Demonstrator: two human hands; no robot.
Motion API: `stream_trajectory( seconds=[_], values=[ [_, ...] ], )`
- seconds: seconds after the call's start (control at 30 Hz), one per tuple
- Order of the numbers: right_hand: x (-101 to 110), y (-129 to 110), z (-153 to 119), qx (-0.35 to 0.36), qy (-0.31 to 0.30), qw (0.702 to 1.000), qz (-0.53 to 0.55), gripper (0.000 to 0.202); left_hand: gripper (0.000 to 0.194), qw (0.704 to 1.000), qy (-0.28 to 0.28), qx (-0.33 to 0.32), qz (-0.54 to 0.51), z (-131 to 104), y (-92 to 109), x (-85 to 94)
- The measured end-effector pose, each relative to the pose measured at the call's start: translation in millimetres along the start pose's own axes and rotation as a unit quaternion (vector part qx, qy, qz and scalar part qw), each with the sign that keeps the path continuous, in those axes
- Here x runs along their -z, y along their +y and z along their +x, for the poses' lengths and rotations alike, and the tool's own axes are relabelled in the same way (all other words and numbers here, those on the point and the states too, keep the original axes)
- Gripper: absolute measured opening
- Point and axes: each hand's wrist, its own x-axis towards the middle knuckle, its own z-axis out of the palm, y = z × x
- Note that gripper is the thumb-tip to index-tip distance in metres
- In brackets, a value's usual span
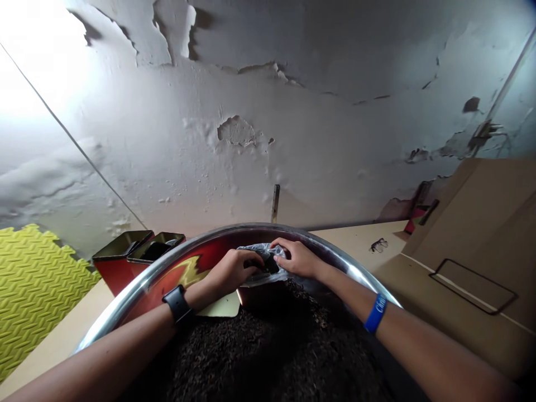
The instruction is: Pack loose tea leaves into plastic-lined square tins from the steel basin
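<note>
A clear plastic bag (258, 247) lines a box (262, 298) that stands in a large metal basin (352, 262). Dark loose leaves, like tea (226, 357), fill the basin, and dark stuff shows inside the bag's mouth. My left hand (240, 267) is curled over the left side of the bag, its fingertips partly hidden inside the opening. On the right side, my right hand (298, 260) grips the bag's rim with bent fingers. A pale yellow flat piece (221, 306) lies on the leaves under my left wrist.
Two red tins, a front one (113, 268) and another (157, 248), stand open left of the basin. Yellow foam mats (29, 296) lie farther left. Eyeglasses (379, 244) and a cardboard box (481, 218) are on the right. A peeling wall (293, 139) rises behind.
</note>
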Motion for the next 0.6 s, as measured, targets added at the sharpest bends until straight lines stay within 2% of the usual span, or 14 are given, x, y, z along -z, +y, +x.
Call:
stream_trajectory(
  seconds=[0.17,0.43,0.6],
  values=[
    [-0.8,-2.3,-1.3,0.001,0.008,1.000,-0.002,0.027,0.015,1.000,-0.005,0.006,0.013,-2.2,4.8,1.3],
    [-5.2,3.0,-1.2,0.003,0.028,0.999,-0.034,0.027,0.025,1.000,0.008,-0.020,0.018,-2.4,2.5,-2.9],
    [-7.3,4.8,-1.3,0.005,0.031,0.999,-0.044,0.027,0.023,0.999,0.024,-0.021,0.005,-3.9,5.4,-1.6]
  ],
)
